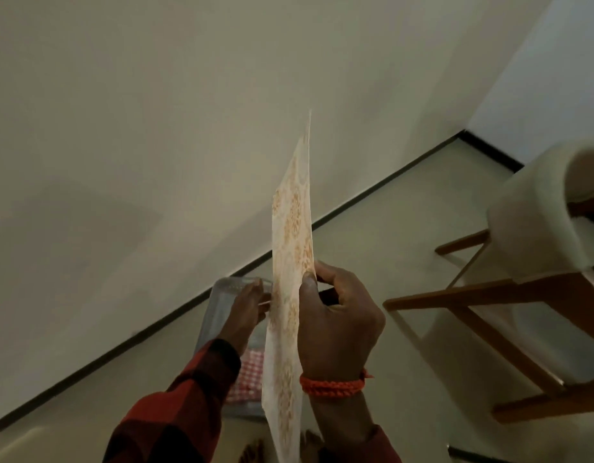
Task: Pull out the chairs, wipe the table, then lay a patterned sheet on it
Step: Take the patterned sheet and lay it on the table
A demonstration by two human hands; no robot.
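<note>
- Patterned sheet (290, 248): held edge-on, upright above the clear bin (222, 312), likely just lifted for spreading.
- Right hand (335, 315): thumb and fingers pinch the sheet's near edge.
- Left hand (245, 312): behind the sheet; grip cannot be told.
- Chair (522, 262): right of the sheet, standing on open floor.

Home dining corner; upholstered chair (536, 225)

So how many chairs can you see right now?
1. A single chair with wooden legs stands at the right, beside the hands holding the patterned sheet. Others may be out of frame.
</note>
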